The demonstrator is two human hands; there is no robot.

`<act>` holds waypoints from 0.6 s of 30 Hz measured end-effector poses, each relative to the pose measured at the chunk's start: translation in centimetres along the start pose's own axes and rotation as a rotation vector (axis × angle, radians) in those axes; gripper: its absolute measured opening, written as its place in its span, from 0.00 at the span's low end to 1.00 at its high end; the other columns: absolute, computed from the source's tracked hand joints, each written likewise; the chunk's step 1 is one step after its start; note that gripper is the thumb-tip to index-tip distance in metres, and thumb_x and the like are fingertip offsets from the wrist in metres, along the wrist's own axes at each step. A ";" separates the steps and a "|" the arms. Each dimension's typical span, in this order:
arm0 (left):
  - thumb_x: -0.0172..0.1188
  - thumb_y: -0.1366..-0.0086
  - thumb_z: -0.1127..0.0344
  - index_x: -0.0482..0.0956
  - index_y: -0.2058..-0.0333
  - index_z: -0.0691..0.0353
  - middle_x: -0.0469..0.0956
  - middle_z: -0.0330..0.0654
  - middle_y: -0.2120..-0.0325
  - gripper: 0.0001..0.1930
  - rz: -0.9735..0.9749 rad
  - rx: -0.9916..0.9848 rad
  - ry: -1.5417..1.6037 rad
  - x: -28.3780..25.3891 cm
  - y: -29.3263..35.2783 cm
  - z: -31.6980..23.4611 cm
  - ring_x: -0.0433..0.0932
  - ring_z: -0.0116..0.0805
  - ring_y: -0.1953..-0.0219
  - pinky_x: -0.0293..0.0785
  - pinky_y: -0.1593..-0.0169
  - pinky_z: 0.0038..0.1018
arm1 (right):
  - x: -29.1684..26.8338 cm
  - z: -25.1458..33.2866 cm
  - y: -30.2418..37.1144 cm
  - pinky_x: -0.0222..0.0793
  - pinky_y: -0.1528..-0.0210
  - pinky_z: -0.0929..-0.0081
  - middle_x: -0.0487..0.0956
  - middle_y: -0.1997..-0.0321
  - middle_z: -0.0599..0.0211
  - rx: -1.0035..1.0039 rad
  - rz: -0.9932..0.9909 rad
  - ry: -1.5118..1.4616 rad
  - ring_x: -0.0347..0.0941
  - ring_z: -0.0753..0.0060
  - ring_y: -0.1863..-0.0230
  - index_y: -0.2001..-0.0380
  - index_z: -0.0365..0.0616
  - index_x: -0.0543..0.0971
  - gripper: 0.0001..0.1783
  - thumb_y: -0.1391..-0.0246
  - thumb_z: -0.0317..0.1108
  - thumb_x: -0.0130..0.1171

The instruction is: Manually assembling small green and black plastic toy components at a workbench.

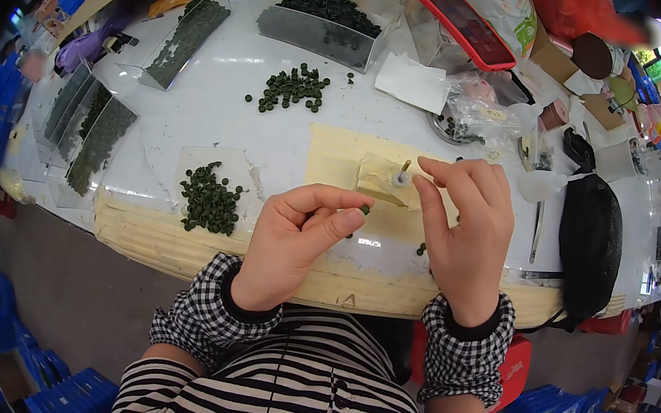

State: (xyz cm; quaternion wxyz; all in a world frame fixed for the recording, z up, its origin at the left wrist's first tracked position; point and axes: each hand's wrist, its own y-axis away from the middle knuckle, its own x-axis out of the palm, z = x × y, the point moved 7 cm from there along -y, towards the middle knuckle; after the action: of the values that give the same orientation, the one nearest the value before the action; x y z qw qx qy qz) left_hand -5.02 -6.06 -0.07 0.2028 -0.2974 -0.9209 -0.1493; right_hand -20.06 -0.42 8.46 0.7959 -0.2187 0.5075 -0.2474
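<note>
While the left hand (294,239) grips one small green piece (365,209) between thumb and index finger above the near tabletop (234,126), the right hand (471,223) has its fingers slightly parted, apparently empty, just right of the peg (405,166) on a yellow block (374,180). One piece is in hand; many lie loose in a left pile (210,201) and a far pile (291,89), seemingly yet to be handled. Which, if any, are finished cannot be told.
</note>
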 end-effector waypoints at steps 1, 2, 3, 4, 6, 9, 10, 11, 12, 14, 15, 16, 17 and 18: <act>0.62 0.36 0.73 0.81 0.57 0.67 0.55 0.20 0.84 0.09 -0.003 0.005 -0.010 -0.1 0.0 0.1 0.52 0.11 0.79 0.54 0.71 0.11 | 0.4 -0.3 -0.4 0.65 0.66 0.68 0.73 0.73 0.66 -0.003 0.005 -0.005 0.68 0.62 0.69 0.68 0.41 0.81 0.07 0.54 0.25 0.65; 0.62 0.36 0.73 0.81 0.57 0.67 0.55 0.20 0.84 0.09 -0.008 0.007 -0.019 -0.2 0.0 0.2 0.52 0.11 0.79 0.55 0.70 0.11 | 0.8 -0.5 -0.6 0.65 0.66 0.68 0.73 0.73 0.66 -0.005 0.013 -0.011 0.68 0.61 0.68 0.68 0.41 0.81 0.07 0.54 0.26 0.65; 0.62 0.36 0.73 0.81 0.57 0.67 0.55 0.20 0.85 0.09 -0.010 0.024 -0.030 -0.3 0.0 0.2 0.52 0.11 0.80 0.55 0.70 0.11 | 1.1 -0.6 -0.8 0.66 0.66 0.68 0.73 0.72 0.65 -0.009 0.031 -0.021 0.69 0.61 0.68 0.68 0.41 0.81 0.07 0.54 0.26 0.65; 0.62 0.36 0.73 0.81 0.57 0.68 0.54 0.20 0.85 0.10 -0.011 0.040 -0.041 -0.3 -0.1 0.1 0.52 0.11 0.80 0.55 0.70 0.11 | 1.4 -0.8 -0.9 0.66 0.65 0.67 0.73 0.72 0.65 -0.012 0.049 -0.032 0.69 0.61 0.68 0.69 0.41 0.81 0.07 0.54 0.27 0.66; 0.62 0.36 0.73 0.81 0.57 0.68 0.54 0.20 0.85 0.10 -0.015 0.069 -0.068 -0.4 0.0 0.0 0.51 0.11 0.80 0.55 0.71 0.11 | 1.6 -0.8 -0.8 0.66 0.65 0.68 0.74 0.72 0.65 -0.015 0.065 -0.048 0.69 0.61 0.67 0.69 0.41 0.81 0.07 0.54 0.27 0.66; 0.62 0.36 0.74 0.82 0.57 0.68 0.53 0.20 0.85 0.10 -0.017 0.107 -0.102 -0.5 0.1 -0.1 0.51 0.11 0.80 0.55 0.71 0.11 | -0.1 -0.1 -0.9 0.66 0.65 0.70 0.75 0.71 0.66 -0.010 -0.040 -0.082 0.70 0.63 0.67 0.71 0.40 0.81 0.06 0.54 0.26 0.66; 0.62 0.37 0.74 0.82 0.57 0.68 0.53 0.20 0.85 0.10 -0.017 0.115 -0.101 -0.5 0.1 -0.2 0.51 0.11 0.81 0.55 0.72 0.10 | -1.4 0.3 -0.8 0.66 0.65 0.71 0.76 0.71 0.66 -0.002 -0.136 -0.105 0.70 0.64 0.67 0.71 0.40 0.81 0.05 0.54 0.25 0.67; 0.62 0.37 0.74 0.82 0.57 0.68 0.53 0.20 0.85 0.10 -0.016 0.122 -0.101 -0.5 0.2 -0.2 0.51 0.11 0.81 0.55 0.72 0.10 | -2.6 0.7 -0.6 0.66 0.65 0.72 0.77 0.71 0.66 0.009 -0.233 -0.128 0.70 0.65 0.67 0.72 0.40 0.81 0.05 0.54 0.25 0.67; 0.62 0.37 0.74 0.82 0.57 0.67 0.53 0.20 0.85 0.09 -0.020 0.121 -0.116 -0.5 0.2 -0.2 0.51 0.11 0.81 0.54 0.72 0.11 | -2.7 1.1 -0.5 0.66 0.65 0.73 0.77 0.71 0.66 0.009 -0.207 -0.203 0.71 0.66 0.67 0.72 0.40 0.81 0.05 0.54 0.25 0.67; 0.63 0.37 0.74 0.82 0.57 0.67 0.53 0.20 0.85 0.09 -0.025 0.120 -0.146 -0.3 0.3 -0.3 0.51 0.11 0.80 0.53 0.73 0.11 | -2.6 1.8 -0.4 0.66 0.65 0.74 0.78 0.70 0.65 0.010 -0.158 -0.351 0.71 0.68 0.67 0.72 0.39 0.80 0.05 0.54 0.24 0.67; 0.63 0.37 0.74 0.82 0.58 0.67 0.53 0.20 0.85 0.09 -0.020 0.124 -0.156 -0.4 0.3 -0.3 0.50 0.11 0.80 0.52 0.73 0.11 | -1.8 1.7 -0.2 0.68 0.65 0.75 0.78 0.69 0.63 -0.014 -0.091 -0.420 0.72 0.68 0.67 0.70 0.38 0.79 0.05 0.50 0.24 0.65; 0.63 0.37 0.74 0.82 0.58 0.66 0.53 0.20 0.85 0.09 -0.015 0.127 -0.165 -0.5 0.4 -0.2 0.50 0.11 0.80 0.52 0.73 0.11 | -0.9 1.2 0.1 0.69 0.64 0.75 0.78 0.68 0.62 0.032 -0.057 -0.512 0.73 0.69 0.67 0.69 0.37 0.78 0.05 0.49 0.24 0.64; 0.63 0.38 0.74 0.83 0.58 0.66 0.53 0.20 0.85 0.09 -0.005 0.129 -0.173 -0.5 0.3 -0.2 0.50 0.11 0.80 0.51 0.74 0.12 | -0.1 0.9 0.4 0.70 0.64 0.76 0.78 0.68 0.62 0.081 -0.025 -0.600 0.74 0.69 0.67 0.68 0.36 0.77 0.05 0.47 0.24 0.63; 0.64 0.38 0.74 0.83 0.58 0.66 0.53 0.20 0.85 0.09 0.000 0.128 -0.169 -0.3 0.2 -0.1 0.50 0.11 0.80 0.50 0.74 0.12 | 0.6 0.8 0.5 0.71 0.64 0.76 0.78 0.68 0.61 0.129 0.009 -0.688 0.74 0.70 0.67 0.67 0.36 0.77 0.05 0.46 0.25 0.62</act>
State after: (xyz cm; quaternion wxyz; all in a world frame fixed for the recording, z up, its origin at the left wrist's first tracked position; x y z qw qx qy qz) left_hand -4.58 -6.09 -0.07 0.1430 -0.2954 -0.9424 -0.0642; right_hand -19.05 -0.30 8.00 0.9335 -0.2363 0.1938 -0.1876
